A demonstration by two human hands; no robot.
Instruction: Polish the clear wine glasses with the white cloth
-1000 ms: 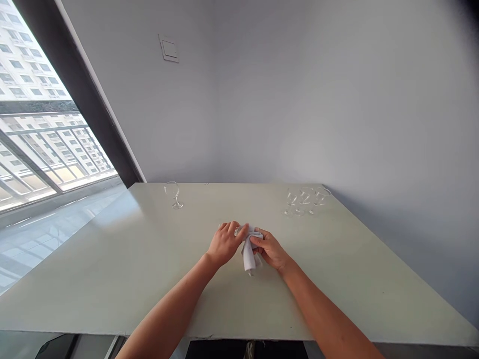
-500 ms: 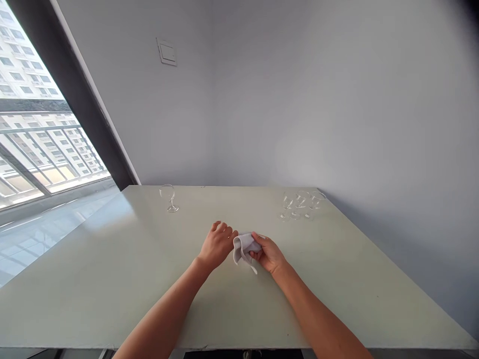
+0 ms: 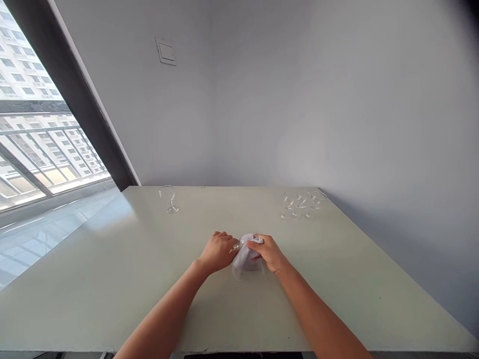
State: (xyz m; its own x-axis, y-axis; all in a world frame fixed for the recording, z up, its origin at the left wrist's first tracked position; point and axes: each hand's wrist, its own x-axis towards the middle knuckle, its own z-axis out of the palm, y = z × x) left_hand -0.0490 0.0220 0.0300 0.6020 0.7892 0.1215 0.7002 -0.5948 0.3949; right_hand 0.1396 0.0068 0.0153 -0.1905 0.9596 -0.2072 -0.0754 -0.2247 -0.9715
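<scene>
My left hand (image 3: 217, 253) is closed on the stem end of a clear wine glass (image 3: 236, 272), most of its fingers seen only from the back. The glass lies tilted between my hands, its bowl towards me and low over the table. A pale grey-white cloth (image 3: 248, 258) covers much of the bowl, whose clear edge shows below and to the left. From the right, my right hand (image 3: 272, 253) grips the cloth, thumb on top, pressing it against the glass.
One stemmed glass (image 3: 172, 207) stands at the back left of the pale table (image 3: 112, 289). Three more wine glasses (image 3: 301, 202) are grouped upright at the back right. Grey walls (image 3: 299, 99) rise behind, and a window with a railing (image 3: 48, 154) is on the left.
The cloth has gone from hanging folded at my right fingers to draping over the glass. The bowl's clear edge now shows beneath it. My left hand has dropped slightly.
</scene>
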